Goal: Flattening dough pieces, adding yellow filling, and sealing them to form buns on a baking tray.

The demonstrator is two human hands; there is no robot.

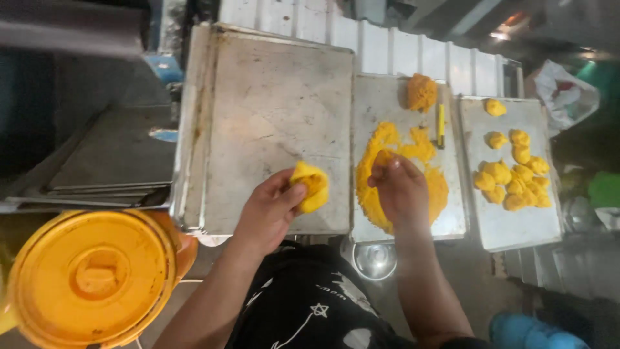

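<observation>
Dim room; corrugated white wall (413, 45); grey floor (97, 97).

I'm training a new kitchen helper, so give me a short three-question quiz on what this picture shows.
1. True or false: the left hand holds a folded yellow dough piece.
2. What does the right hand touch? A) the yellow filling spread B) the orange bucket lid C) the large tray
3. Which tray holds the finished yellow pieces?

Key: 1 true; 2 A; 3 the far right tray.

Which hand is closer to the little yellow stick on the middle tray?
Right. The right hand sits just below and left of the yellow stick; the left hand is farther left, holding a dough piece.
</observation>
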